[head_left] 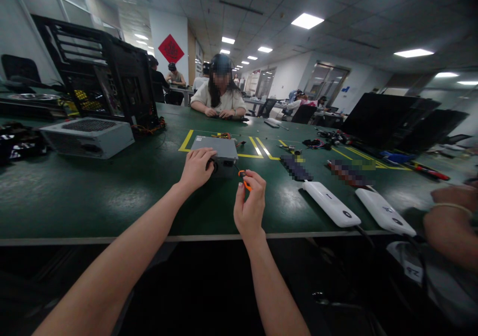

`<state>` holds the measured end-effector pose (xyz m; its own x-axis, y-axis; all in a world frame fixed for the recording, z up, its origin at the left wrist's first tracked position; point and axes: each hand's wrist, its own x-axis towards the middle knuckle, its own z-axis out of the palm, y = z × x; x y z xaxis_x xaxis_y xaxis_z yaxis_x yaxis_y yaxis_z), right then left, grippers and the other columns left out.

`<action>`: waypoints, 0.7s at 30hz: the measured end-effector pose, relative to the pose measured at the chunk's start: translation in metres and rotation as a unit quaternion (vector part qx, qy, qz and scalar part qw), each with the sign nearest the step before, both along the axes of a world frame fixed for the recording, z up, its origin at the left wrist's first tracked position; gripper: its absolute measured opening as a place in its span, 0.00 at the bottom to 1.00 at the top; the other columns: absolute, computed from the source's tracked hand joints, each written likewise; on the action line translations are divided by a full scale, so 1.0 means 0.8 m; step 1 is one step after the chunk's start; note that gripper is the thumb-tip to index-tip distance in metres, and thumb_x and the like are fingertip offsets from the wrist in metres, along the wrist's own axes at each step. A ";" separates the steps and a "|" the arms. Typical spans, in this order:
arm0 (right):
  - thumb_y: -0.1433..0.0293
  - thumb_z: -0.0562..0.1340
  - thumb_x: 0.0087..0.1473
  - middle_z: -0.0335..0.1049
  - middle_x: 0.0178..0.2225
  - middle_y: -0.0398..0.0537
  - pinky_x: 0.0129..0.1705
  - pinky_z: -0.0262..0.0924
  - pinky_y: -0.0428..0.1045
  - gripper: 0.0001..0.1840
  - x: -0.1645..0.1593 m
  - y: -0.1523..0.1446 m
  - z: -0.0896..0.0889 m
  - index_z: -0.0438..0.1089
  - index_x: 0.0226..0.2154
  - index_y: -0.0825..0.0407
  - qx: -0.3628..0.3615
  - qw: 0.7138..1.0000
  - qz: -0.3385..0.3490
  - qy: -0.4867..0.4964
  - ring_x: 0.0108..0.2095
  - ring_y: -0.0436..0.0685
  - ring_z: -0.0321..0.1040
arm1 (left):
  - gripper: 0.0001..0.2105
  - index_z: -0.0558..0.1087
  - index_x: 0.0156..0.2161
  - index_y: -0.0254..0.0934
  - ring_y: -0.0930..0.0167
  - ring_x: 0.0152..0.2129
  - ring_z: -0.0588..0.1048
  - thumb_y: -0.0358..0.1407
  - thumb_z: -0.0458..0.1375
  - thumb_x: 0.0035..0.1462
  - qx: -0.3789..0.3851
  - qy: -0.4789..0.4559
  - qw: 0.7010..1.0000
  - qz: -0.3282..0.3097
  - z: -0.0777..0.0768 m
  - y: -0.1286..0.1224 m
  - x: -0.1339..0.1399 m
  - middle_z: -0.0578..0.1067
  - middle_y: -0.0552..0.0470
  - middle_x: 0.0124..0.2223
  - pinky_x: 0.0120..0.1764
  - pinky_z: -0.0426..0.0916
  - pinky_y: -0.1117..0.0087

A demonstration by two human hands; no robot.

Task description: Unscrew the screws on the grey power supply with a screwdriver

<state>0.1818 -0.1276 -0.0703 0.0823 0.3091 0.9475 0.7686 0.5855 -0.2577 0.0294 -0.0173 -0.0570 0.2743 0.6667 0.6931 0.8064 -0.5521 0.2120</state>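
Observation:
A small grey computer power supply [220, 148] stands on the green table, its power socket side facing me and wires at its back. My left hand [197, 168] grips its left front, fingers over the top edge and the near face. In my right hand [251, 201] is a screwdriver [245, 180] with an orange and black handle, pinched between thumb and fingers. The thin shaft points toward the power supply's right front corner. Whether the tip touches a screw there, I cannot tell.
Left stand a larger power supply [93, 138] and an open black computer case [100, 72]. Two white power banks [332, 204] lie at right, near a co-worker's arm [453, 221]. A person [220, 94] sits opposite. Dark monitors [388, 122] stand at far right.

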 end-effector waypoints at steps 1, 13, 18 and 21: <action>0.76 0.53 0.58 0.63 0.45 0.53 0.47 0.63 0.59 0.12 0.001 0.000 0.000 0.58 0.45 0.49 0.002 1.000 -0.013 -0.009 0.48 0.57 0.62 | 0.17 0.68 0.50 0.41 0.63 0.52 0.65 0.31 0.49 0.56 0.001 0.000 1.000 -0.001 0.000 0.000 0.000 0.70 0.49 0.54 0.54 0.55 0.60; 0.75 0.51 0.59 0.62 0.48 0.55 0.49 0.62 0.59 0.14 0.000 -0.002 0.000 0.58 0.47 0.51 -0.003 1.000 0.003 -0.006 0.51 0.58 0.61 | 0.17 0.68 0.50 0.42 0.63 0.52 0.65 0.31 0.49 0.55 -0.001 0.004 1.000 0.005 0.002 -0.002 0.001 0.70 0.50 0.54 0.54 0.56 0.58; 0.75 0.55 0.57 0.67 0.44 0.52 0.46 0.64 0.57 0.09 0.002 -0.001 -0.001 0.61 0.41 0.49 -0.002 0.999 -0.012 -0.030 0.45 0.56 0.64 | 0.17 0.68 0.50 0.41 0.64 0.51 0.66 0.31 0.49 0.56 0.010 0.010 1.000 0.006 0.001 -0.001 0.000 0.70 0.50 0.54 0.53 0.56 0.60; 0.77 0.52 0.58 0.64 0.46 0.54 0.48 0.64 0.57 0.14 0.000 -0.002 0.000 0.59 0.46 0.50 0.004 1.000 0.015 -0.007 0.49 0.56 0.63 | 0.17 0.68 0.50 0.40 0.64 0.51 0.66 0.32 0.49 0.56 0.011 0.009 1.000 0.004 0.000 -0.001 0.000 0.70 0.49 0.54 0.53 0.56 0.60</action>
<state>0.1818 -0.1293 -0.0703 0.0598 0.3038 0.9509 0.7541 0.6103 -0.2424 0.0294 -0.0178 -0.0569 0.2814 0.6535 0.7027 0.8149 -0.5494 0.1846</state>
